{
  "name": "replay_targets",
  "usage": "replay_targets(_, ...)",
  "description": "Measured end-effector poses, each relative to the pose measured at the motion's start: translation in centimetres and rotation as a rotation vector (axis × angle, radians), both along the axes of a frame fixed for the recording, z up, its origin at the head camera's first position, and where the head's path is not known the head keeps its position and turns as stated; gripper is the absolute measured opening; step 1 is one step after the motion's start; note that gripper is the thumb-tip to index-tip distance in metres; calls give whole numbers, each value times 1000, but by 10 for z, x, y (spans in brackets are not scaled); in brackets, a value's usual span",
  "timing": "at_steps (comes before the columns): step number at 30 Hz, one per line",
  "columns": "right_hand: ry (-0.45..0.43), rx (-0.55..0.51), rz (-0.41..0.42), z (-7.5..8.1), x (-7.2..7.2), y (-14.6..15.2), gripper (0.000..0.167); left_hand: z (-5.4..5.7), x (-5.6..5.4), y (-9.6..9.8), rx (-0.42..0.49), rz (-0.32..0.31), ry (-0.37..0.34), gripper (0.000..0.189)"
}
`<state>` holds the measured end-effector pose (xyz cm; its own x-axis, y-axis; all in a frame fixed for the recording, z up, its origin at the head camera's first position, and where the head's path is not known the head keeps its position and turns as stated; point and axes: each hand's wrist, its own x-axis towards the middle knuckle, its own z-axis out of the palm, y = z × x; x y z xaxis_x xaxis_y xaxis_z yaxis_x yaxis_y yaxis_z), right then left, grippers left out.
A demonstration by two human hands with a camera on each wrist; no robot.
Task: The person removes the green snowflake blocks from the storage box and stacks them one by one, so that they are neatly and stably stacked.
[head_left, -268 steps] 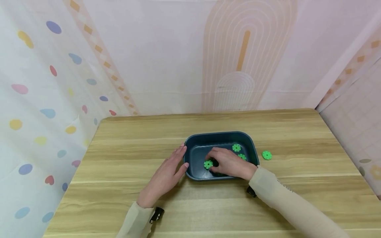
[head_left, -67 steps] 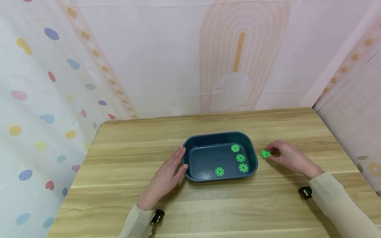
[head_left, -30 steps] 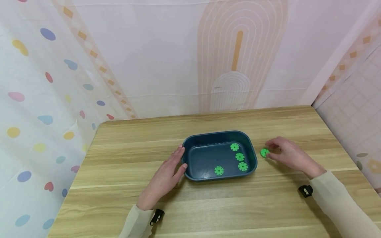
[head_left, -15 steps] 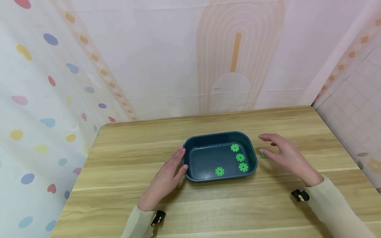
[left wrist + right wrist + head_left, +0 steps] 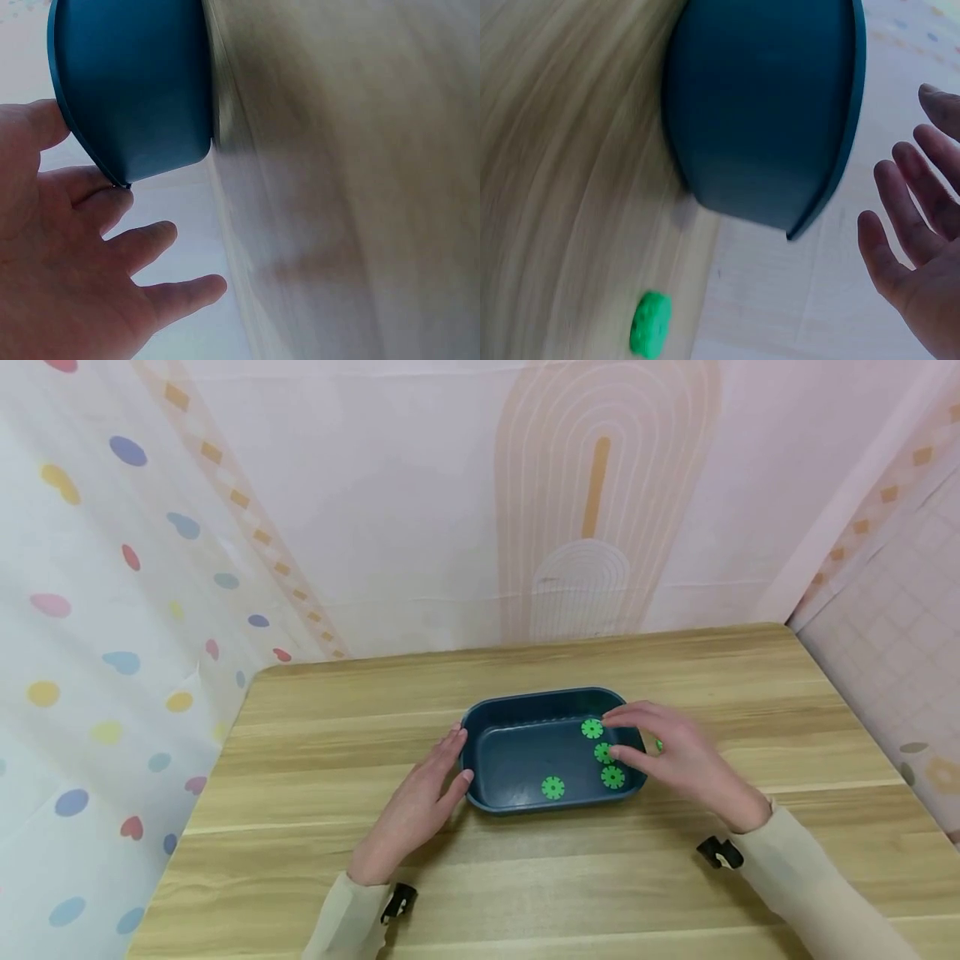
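Observation:
A dark blue rectangular box point(image 5: 517, 760) with rounded corners stands on the wooden table. Green notched discs lie inside: three along its right end, such as the lowest one point(image 5: 612, 777), and a single disc point(image 5: 553, 787) near the front wall. My left hand point(image 5: 412, 810) touches the box's left rim with thumb and fingertips, its fingers fairly straight. Over the right end hovers my right hand point(image 5: 686, 760), thumb and fingers apart, nothing between them. Another green disc point(image 5: 651, 325) lies on the table right of the box, mostly hidden behind that hand in the head view.
The wooden table point(image 5: 315, 752) reaches back to a patterned curtain point(image 5: 412, 527). Black wrist straps, like the one on the right point(image 5: 720, 852), sit at both sleeves.
Earlier, my right hand worked at a disc inside the box. It then touched the disc on the table, let it go and moved left over the box. My left hand stayed at the rim.

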<state>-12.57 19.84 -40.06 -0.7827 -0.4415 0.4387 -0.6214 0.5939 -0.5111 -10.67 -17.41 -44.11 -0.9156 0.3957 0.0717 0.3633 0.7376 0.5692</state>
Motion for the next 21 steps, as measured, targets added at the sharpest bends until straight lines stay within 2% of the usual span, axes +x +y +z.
replay_targets(7,-88,15,71,0,-2,-16,32,0,-1,0,-4,5,-12,62)
replay_targets(13,-210,40,120,1,-4,-26,32,0,-1,-1,-3,5,-11,63)
replay_targets(21,-281,69,221,-5,-11,-39,30,0,1,0,-6,7,-16,63)
